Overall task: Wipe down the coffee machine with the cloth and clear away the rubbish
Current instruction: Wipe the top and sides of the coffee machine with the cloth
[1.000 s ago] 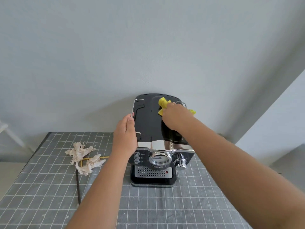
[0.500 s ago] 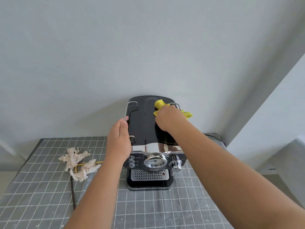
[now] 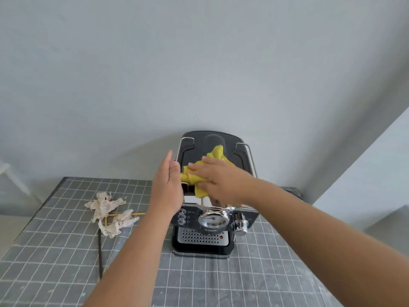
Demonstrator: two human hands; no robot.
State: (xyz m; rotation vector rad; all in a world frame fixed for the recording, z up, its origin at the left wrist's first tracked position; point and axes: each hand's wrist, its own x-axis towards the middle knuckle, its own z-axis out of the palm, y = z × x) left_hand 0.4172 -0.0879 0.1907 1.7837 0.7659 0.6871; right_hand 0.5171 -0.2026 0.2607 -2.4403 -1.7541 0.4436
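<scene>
A black and chrome coffee machine stands at the back of the table, against the wall. My right hand lies flat on a yellow cloth and presses it onto the machine's black top. My left hand rests flat against the machine's left side, fingers straight and holding nothing. Crumpled beige paper scraps lie on the table left of the machine, with a thin yellow stick and a dark stick among them.
The table carries a grey cloth with a white grid. Its left edge drops to the floor. A pale wall rises right behind the machine. A dark cable shows behind my right forearm.
My right hand has slid the cloth from the top's back right toward its front left. My left hand has opened from a hold on the left rail to a flat palm.
</scene>
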